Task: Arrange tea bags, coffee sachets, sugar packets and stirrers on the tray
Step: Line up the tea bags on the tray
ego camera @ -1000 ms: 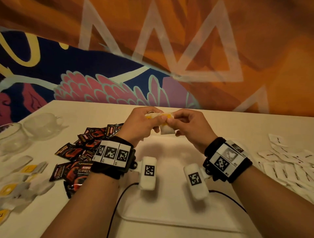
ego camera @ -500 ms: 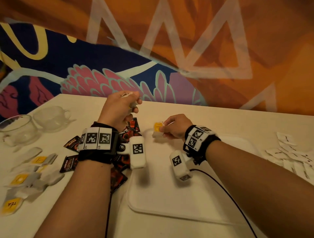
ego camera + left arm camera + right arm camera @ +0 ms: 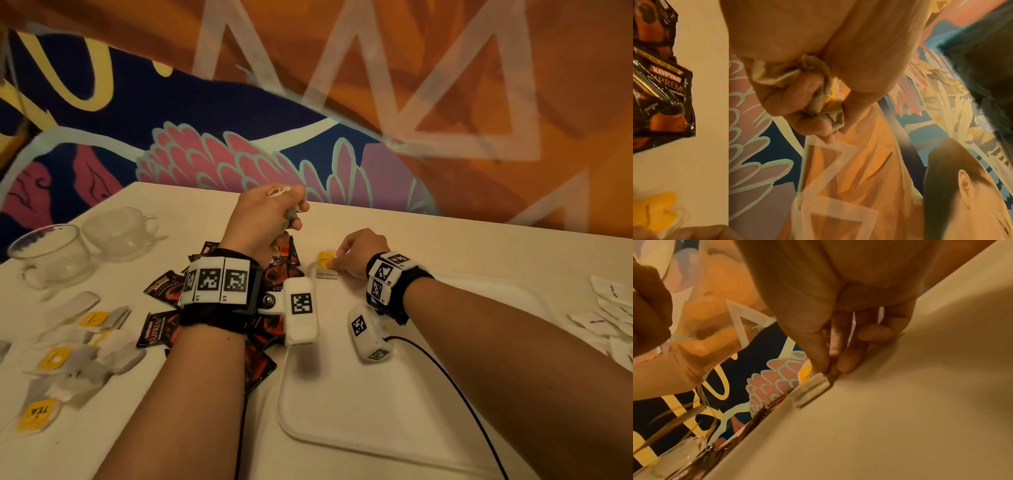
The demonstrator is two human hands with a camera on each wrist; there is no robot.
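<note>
My left hand (image 3: 291,216) is raised above the coffee sachets (image 3: 274,274) and grips a crumpled bunch of tea bags (image 3: 818,91) in its fist. My right hand (image 3: 334,262) pinches one tea bag (image 3: 325,265) with a yellow tag, and the bag lies at the far left corner of the white tray (image 3: 376,411). In the right wrist view the thumb and fingers (image 3: 822,360) close on the edge of that tea bag (image 3: 812,389), which touches the tray (image 3: 900,402).
More tea bags (image 3: 68,359) with yellow tags lie at the left. White sugar packets (image 3: 613,318) are spread at the right. Two glass cups (image 3: 51,253) stand at the far left, and wooden stirrers (image 3: 674,418) stick out of a glass. A wall mural runs behind the table.
The hands, together over the tray a second ago, have parted. The left rose up and left with its bunch of tea bags. The right lowered one tea bag onto the tray's far left corner.
</note>
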